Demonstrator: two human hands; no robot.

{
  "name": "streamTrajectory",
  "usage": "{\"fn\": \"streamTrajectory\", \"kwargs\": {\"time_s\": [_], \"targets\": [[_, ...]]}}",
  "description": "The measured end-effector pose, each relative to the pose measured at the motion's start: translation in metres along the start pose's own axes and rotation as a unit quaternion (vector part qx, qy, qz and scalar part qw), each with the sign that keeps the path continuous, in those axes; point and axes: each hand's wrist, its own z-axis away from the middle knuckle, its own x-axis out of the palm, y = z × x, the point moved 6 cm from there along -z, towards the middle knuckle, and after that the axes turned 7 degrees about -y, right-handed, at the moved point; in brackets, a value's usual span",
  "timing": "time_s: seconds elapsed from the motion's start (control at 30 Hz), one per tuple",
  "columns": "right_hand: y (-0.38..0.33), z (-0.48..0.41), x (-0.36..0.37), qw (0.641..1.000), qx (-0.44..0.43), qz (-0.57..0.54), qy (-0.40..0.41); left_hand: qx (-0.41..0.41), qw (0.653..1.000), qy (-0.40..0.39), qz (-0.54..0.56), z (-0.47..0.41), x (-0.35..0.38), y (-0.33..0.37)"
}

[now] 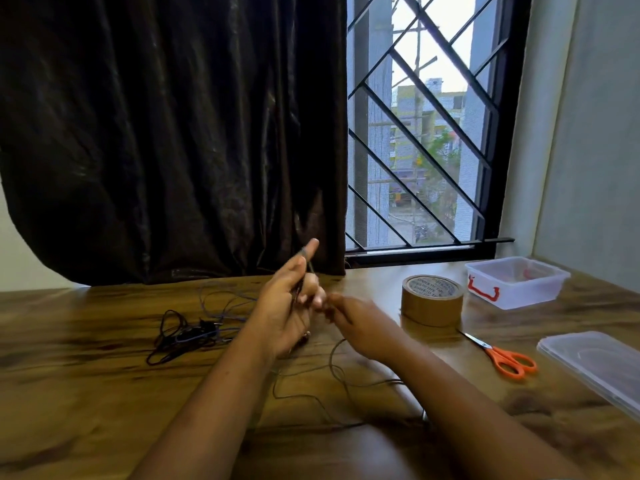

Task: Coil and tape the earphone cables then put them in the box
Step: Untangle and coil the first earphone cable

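My left hand is raised above the wooden table with its index finger up, and a thin dark earphone cable is wound around its fingers. My right hand pinches the same cable just right of the left fingers; it is blurred. The rest of that cable trails in loose loops on the table below my wrists. A tangle of black and blue earphone cables lies to the left. A brown tape roll stands right of my hands. The clear plastic box with a red clasp sits at the back right.
Orange-handled scissors lie right of the tape. The box's clear lid rests at the right edge. A dark curtain and a barred window stand behind the table's far edge.
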Motion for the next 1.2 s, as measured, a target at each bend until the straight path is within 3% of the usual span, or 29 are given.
{"fn": "streamTrajectory", "kwargs": {"time_s": [0.1,0.3,0.47,0.57,0.7,0.93,1.07,1.2], "targets": [[-0.008,-0.002,0.013,0.997,-0.004,0.032,-0.071,0.061,0.996,0.06,-0.003,-0.001,-0.017,0.011],[-0.029,0.0,0.02,0.987,-0.055,0.122,-0.088,0.092,0.98,0.135,-0.112,-0.005,-0.054,0.018],[-0.04,0.004,-0.003,0.983,-0.098,0.153,-0.001,0.038,0.933,0.086,-0.347,-0.003,-0.04,0.008],[-0.042,0.009,-0.028,0.978,-0.12,0.158,0.067,-0.002,0.907,0.042,-0.418,-0.004,-0.031,-0.003],[-0.029,0.013,-0.05,0.969,-0.087,0.19,0.133,-0.072,0.913,-0.037,-0.399,-0.006,-0.027,-0.018],[-0.013,0.018,-0.07,0.947,-0.04,0.239,0.208,-0.14,0.961,-0.101,-0.214,0.001,0.0,-0.024],[-0.009,0.017,-0.066,0.955,-0.007,0.239,0.177,-0.183,0.96,-0.151,-0.146,0.01,0.011,-0.022],[-0.002,0.012,-0.058,0.977,0.013,0.165,0.135,-0.157,0.974,-0.152,-0.057,0.01,0.016,-0.016]]}}
